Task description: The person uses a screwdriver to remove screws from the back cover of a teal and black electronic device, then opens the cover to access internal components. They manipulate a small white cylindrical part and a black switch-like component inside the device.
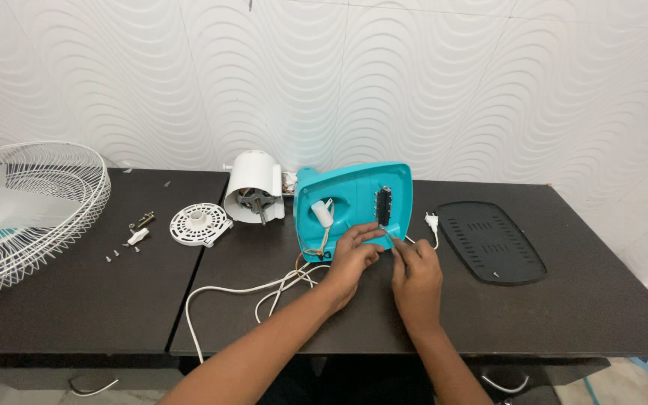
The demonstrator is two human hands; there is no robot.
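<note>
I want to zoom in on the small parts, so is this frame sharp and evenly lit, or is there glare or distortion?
Head view: even, soft light, no harsh glare on the dark table; both hands, left hand and right hand, look sharp; the screws are tiny but distinct; the fan guard bulges from wide-angle distortion.

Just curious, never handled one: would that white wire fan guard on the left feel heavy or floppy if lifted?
The fan guard is probably light, being thin open wire. It may flex a little. Overhanging the table edge, it might tip if nudged.

White wall panels [414, 82] with wavy relief behind. Two dark brown tables [601, 300] pushed side by side. Pale tiled floor [624, 382] at right corner. Light even.
</note>
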